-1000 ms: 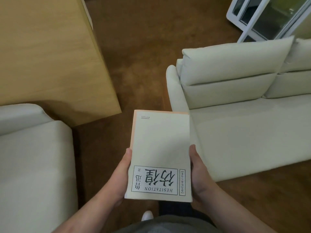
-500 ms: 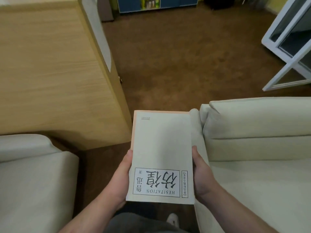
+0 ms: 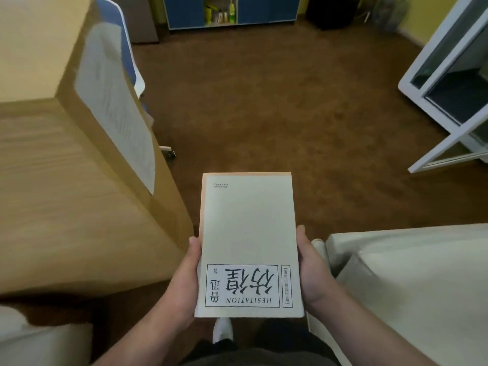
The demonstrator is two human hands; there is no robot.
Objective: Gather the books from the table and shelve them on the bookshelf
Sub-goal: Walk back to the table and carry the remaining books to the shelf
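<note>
Brown carpet floor [image 3: 277,114] carries it all. On it: wood-grain unit [image 3: 66,207] along L edge, paper sheet [image 3: 116,114] stuck on its side face; chair caster [image 3: 169,153] just beside it; cream sofa [image 3: 409,286] at near R corner; cream cushion [image 3: 39,342] at near L corner; blue cabinet [image 3: 264,9] at far edge; white shoe [image 3: 223,330] at near edge, centre.

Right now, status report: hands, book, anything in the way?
Left hand and right hand both grip the Hesitation book by its side edges. Title upside down, not yet shelved. Wooden cabinet close left, cream sofa close right.
</note>
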